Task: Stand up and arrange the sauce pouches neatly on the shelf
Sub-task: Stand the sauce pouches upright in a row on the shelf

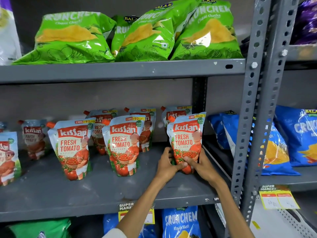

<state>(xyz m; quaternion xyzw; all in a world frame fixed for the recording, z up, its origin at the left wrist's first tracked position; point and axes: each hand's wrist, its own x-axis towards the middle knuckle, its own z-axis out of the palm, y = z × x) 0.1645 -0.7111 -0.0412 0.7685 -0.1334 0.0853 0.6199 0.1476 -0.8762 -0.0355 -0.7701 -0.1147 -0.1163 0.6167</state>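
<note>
Several Kissan tomato ketchup pouches stand upright on the grey middle shelf (51, 191). The rightmost front pouch (186, 134) stands near the shelf's right end, and both hands grip its lower part. My left hand (167, 163) holds its left side, thumb across the front. My right hand (199, 164) holds its right side, thumb also on the front. Two more front pouches stand at the centre (123, 145) and the left (73, 148). More pouches stand in a back row (103, 122); one at the far left edge (8, 157) is cut off by the frame.
Green Crunchem wafer bags (137, 31) lie on the shelf above. A grey slotted upright (252, 117) borders the shelf's right end, with blue wafer bags (295, 138) beyond it and more (181, 222) on the shelf below. Price tags (277, 198) hang on the shelf edges.
</note>
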